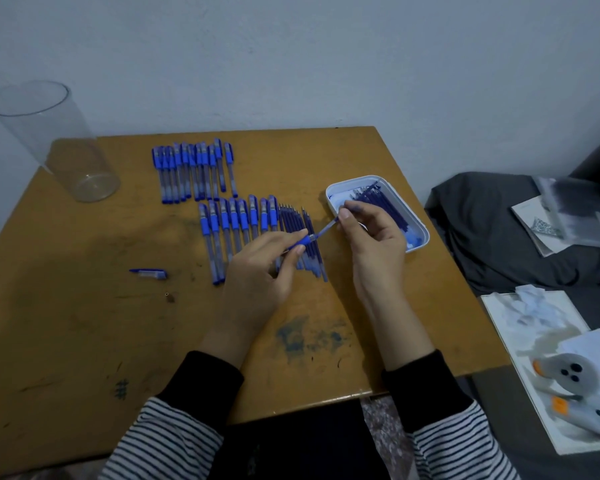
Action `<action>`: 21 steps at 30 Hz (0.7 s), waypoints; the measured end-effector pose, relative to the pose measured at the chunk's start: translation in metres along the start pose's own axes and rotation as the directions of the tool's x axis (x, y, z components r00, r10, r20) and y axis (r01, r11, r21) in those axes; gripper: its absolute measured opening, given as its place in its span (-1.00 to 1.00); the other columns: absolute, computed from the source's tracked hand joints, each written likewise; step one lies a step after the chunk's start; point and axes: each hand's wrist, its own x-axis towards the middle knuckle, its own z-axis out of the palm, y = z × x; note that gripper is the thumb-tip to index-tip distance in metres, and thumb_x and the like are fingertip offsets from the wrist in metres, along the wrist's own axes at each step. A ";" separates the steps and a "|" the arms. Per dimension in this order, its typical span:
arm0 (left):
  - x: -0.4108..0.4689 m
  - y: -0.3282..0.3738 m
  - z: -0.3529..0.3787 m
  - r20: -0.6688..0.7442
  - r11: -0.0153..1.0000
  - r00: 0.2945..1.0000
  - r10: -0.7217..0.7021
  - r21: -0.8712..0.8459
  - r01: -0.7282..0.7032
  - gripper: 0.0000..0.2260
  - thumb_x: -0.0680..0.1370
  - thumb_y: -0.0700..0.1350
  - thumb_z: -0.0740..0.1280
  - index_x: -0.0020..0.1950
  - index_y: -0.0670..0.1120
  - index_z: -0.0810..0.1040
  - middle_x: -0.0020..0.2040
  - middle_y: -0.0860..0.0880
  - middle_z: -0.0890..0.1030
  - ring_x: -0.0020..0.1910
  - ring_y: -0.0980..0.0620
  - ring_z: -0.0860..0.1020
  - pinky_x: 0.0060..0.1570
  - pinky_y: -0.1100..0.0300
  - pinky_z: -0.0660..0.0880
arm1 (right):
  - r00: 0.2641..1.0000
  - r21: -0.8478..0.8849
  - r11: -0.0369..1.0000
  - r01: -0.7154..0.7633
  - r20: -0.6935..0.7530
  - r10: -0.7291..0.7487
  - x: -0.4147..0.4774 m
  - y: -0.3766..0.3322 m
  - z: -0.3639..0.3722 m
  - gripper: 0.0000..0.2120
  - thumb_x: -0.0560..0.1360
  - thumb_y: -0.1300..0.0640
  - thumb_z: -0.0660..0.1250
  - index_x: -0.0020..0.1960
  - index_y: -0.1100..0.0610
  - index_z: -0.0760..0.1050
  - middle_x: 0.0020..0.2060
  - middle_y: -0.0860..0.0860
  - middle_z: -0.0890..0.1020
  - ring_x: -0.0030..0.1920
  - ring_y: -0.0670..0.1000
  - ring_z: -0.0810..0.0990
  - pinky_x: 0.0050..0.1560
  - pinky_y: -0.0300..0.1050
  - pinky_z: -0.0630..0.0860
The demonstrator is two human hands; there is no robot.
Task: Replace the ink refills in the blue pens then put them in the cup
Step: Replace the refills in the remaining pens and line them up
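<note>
Black cuffs point(208, 379) rest low over the ochre counter point(84, 306). Just beyond, the left grip point(257, 275) pinches a blue pen point(305, 240) by its rubber collar and the right grip point(374, 244) pinches its thin far end, above loose refills point(288, 216). Behind lie 2 rows of pens point(191, 171), with a white tray point(425, 233) at right. Farthest left stands the clear cup point(49, 140).

A single view is taken from the head, wide-angle. It is aimed forward and down from over the near edge of the desk point(84, 323), at close range. The desk is covered up to its far edge, with wall point(291, 64) behind. The near left corner is cropped.
</note>
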 end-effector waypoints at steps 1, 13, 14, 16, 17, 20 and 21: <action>0.000 0.000 0.000 0.001 1.000 1.000 -0.002 -0.001 0.002 -0.76 0.60 -0.20 0.40 0.26 -0.18 0.64 0.04 -0.04 0.69 0.02 0.07 0.63 0.04 0.14 0.59 | 1.000 -0.006 1.000 0.001 0.002 -0.001 0.000 0.000 0.000 -0.88 0.51 0.35 0.40 0.03 0.22 0.61 -0.11 0.03 0.67 -0.10 -0.11 0.63 -0.04 -0.26 0.55; 0.000 0.000 0.000 -0.007 0.999 0.999 -0.033 0.001 0.033 -0.76 0.60 -0.21 0.40 0.26 -0.18 0.64 0.00 -0.03 0.69 -0.04 0.10 0.62 0.02 0.25 0.55 | 0.991 -0.058 0.990 0.127 -0.032 -0.129 -0.009 -0.002 0.001 -0.90 0.47 0.37 0.43 -0.04 0.26 0.60 -0.17 0.03 0.66 -0.15 -0.10 0.62 -0.06 -0.26 0.54; 0.000 0.000 0.000 -0.014 0.999 0.999 -0.037 0.003 0.037 -0.76 0.60 -0.21 0.40 0.26 -0.17 0.64 0.01 -0.03 0.69 -0.02 0.10 0.62 0.03 0.26 0.55 | 0.988 -0.081 0.985 0.154 -0.015 -0.156 -0.012 -0.001 0.002 -0.91 0.47 0.37 0.44 -0.05 0.27 0.60 -0.18 0.05 0.66 -0.16 -0.09 0.62 -0.07 -0.26 0.53; 0.000 0.002 0.000 -0.023 0.999 0.999 -0.031 0.017 0.031 -0.76 0.60 -0.21 0.40 0.26 -0.18 0.64 0.04 -0.04 0.69 0.00 0.12 0.62 0.05 0.31 0.54 | 0.980 -0.155 0.967 0.200 0.047 -0.195 -0.021 0.002 0.006 -0.93 0.48 0.37 0.43 -0.04 0.30 0.61 -0.17 0.10 0.67 -0.14 -0.05 0.62 -0.07 -0.23 0.54; 0.000 0.002 -0.001 -0.025 0.999 0.999 -0.024 0.024 0.025 -0.76 0.59 -0.21 0.40 0.26 -0.18 0.64 0.05 -0.05 0.69 0.01 0.14 0.61 0.06 0.34 0.53 | 0.975 -0.186 0.958 0.218 0.074 -0.208 -0.026 0.004 0.008 -0.93 0.49 0.37 0.42 -0.03 0.31 0.61 -0.15 0.12 0.67 -0.11 -0.03 0.63 -0.05 -0.20 0.55; 0.000 0.003 -0.002 -0.036 0.999 0.999 -0.026 0.037 0.028 -0.76 0.59 -0.20 0.41 0.25 -0.18 0.64 0.06 -0.04 0.69 0.04 0.21 0.57 0.09 0.42 0.48 | 0.956 -0.243 0.926 0.290 0.128 -0.265 -0.036 0.008 0.013 -0.89 0.56 0.35 0.34 0.06 0.30 0.60 -0.06 0.11 0.66 0.00 0.03 0.64 0.03 -0.12 0.57; 0.000 0.003 -0.002 -0.044 0.999 0.999 -0.031 0.036 0.033 -0.76 0.59 -0.20 0.41 0.25 -0.18 0.64 0.06 -0.04 0.69 0.04 0.23 0.55 0.09 0.45 0.46 | 0.950 -0.247 0.919 0.307 0.134 -0.281 -0.037 0.009 0.014 -0.87 0.58 0.34 0.32 0.10 0.29 0.59 -0.04 0.09 0.66 0.02 0.02 0.64 0.05 -0.11 0.57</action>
